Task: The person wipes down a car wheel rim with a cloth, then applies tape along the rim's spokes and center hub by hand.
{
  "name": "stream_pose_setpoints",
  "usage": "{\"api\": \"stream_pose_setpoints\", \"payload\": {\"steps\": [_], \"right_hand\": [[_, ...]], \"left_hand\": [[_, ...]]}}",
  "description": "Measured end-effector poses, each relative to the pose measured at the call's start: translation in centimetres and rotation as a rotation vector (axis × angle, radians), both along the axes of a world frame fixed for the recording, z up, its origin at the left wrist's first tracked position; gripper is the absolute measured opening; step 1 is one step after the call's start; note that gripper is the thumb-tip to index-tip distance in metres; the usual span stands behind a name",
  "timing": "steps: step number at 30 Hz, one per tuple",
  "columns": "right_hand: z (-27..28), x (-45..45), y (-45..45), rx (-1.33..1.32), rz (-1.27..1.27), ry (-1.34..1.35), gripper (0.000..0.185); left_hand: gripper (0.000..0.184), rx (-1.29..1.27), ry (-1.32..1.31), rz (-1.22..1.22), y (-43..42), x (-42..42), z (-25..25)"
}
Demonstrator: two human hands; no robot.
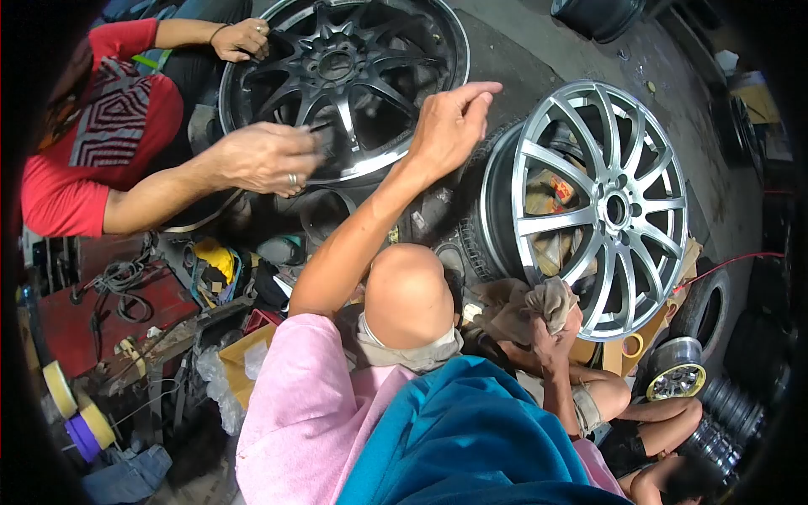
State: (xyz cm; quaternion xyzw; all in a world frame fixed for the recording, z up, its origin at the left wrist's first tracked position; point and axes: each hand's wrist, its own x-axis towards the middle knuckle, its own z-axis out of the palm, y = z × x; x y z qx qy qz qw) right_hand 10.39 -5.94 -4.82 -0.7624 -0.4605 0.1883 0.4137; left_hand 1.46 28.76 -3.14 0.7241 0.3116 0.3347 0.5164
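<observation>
My left hand (454, 122) is raised between two wheel rims, its index finger stretched out to the right and the other fingers curled. It holds nothing that I can see. In my right hand (559, 337) is a crumpled grey-brown rag (551, 305), close to the lower left edge of a silver multi-spoke rim (555, 224). That rim stands tilted against a tire (476, 252). Beyond my left forearm lies a black rim (343, 118) with a bright polished lip.
A person in a red shirt (151, 118) has one hand (244, 39) at the black rim and the other hand (265, 160) blurred over it. A red metal surface (59, 320) with cables is at left. More rims (676, 370), tires and another person's legs (665, 417) are at right.
</observation>
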Motion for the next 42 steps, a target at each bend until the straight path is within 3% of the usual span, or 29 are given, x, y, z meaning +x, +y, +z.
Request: {"api": "stream_pose_setpoints", "payload": {"steps": [7,15,17,19,21,23,25,29,30,32,33,35,38,41,42], "right_hand": [[-1.3,0.1,-0.8,0.04,-0.037,0.01,0.025],[-0.6,-0.2,0.3,0.128,-0.007,0.039,0.025],[0.3,-0.7,0.7,0.157,-0.05,0.209,0.027],[-1.4,-0.6,-0.4,0.188,-0.035,0.196,0.024],[-3.2,-0.9,-1.7,0.044,-0.14,0.49,0.021],[-4.2,-0.5,-2.7,-0.084,-0.115,0.569,0.031],[-5.4,-0.6,-2.8,0.042,-0.023,0.294,0.048],[-7.5,-0.3,-4.0,0.05,0.02,0.508,0.058],[-12.4,1.0,-5.0,-0.008,0.057,0.274,0.059],[-12.5,1.1,-5.0,-0.059,0.094,0.04,0.059],[-6.7,0.0,-3.6,0.027,0.097,0.177,0.055],[-3.5,-0.7,-2.7,0.114,0.096,0.313,0.051],[-4.1,-0.6,-2.6,0.189,0.056,0.205,0.04],[-4.3,-0.6,-2.8,0.119,0.086,0.288,0.043],[-4.0,-0.5,-2.6,-0.031,0.062,0.309,0.035]], "left_hand": [[0.025,0.082,-0.066,-0.234,-5.5,-0.4,7.5],[0.014,0.399,-0.261,-0.429,-12.7,2.9,13.4],[0.012,0.42,-0.259,-0.445,-14.6,4.2,14.1],[0.011,0.498,-0.314,-0.473,-16.6,5.3,14.5],[0.009,0.505,-0.318,-0.518,-18.6,6.2,15.1],[0.008,0.569,-0.349,-0.56,-20.6,7.1,15.5],[0.01,0.592,-0.31,-0.597,-22.4,7.8,15.6],[0.012,0.641,-0.254,-0.67,-24.8,9.4,14.6],[0.016,0.63,-0.228,-0.694,-25.2,9.6,14.2],[0.019,0.623,-0.199,-0.717,-25.6,10.1,13.4],[0.018,0.623,-0.201,-0.719,-25.6,10.2,13.0],[0.017,0.623,-0.205,-0.725,-25.7,10.5,12.0],[0.013,0.647,-0.142,-0.738,-25.4,10.6,10.6],[0.014,0.602,-0.137,-0.742,-24.7,10.2,9.6],[0.015,0.617,-0.122,-0.731,-24.4,10.2,9.2]]}}
